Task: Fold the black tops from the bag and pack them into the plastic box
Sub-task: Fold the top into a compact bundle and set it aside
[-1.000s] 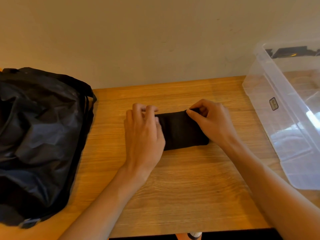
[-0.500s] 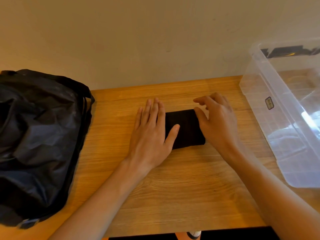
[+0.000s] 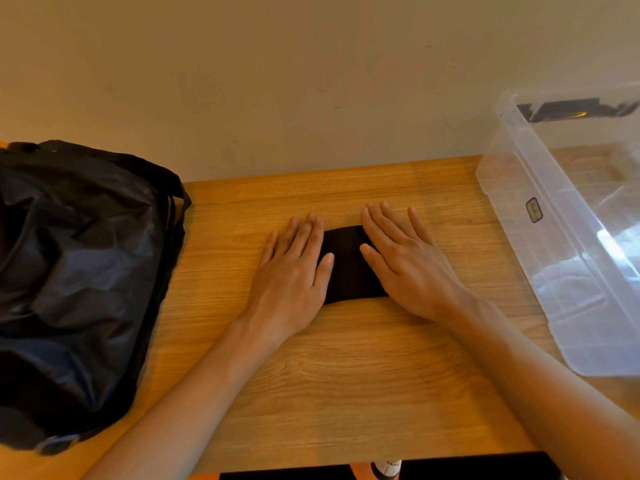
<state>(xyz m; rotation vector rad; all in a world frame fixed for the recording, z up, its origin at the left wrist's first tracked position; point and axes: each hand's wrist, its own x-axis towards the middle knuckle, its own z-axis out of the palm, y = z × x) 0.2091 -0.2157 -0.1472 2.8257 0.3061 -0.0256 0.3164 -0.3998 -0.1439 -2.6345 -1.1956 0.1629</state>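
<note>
One black top [image 3: 350, 268], folded into a small compact rectangle, is found lying flat near the middle of the table [image 3: 346, 382]. It is covered at both ends by the hands, and only its central band is left exposed.

The left hand [image 3: 291, 275] is laid palm down over the left end of the black top. Its fingers are held straight and close together, pointed toward the wall [image 3: 277, 81], and the thumb is rested on the fabric. Nothing is gripped.

The right hand [image 3: 405, 268] is laid palm down over the right end. Its fingers are extended and slightly spread, and the thumb is set on the fabric. Nothing is gripped by it either; the garment is merely pressed flat.

The bag [image 3: 76, 278], black and crumpled, is placed on the left part of the table, well apart from the black top. Its contents cannot be seen.

The plastic box [image 3: 554, 271], clear and without a lid, is placed on the right part of the table, apart from the right hand. A small label [image 3: 534, 210] is noted on its near wall. A dark strip [image 3: 571, 110] is noted at its far end; whether it lies inside or behind the box cannot be told.
</note>
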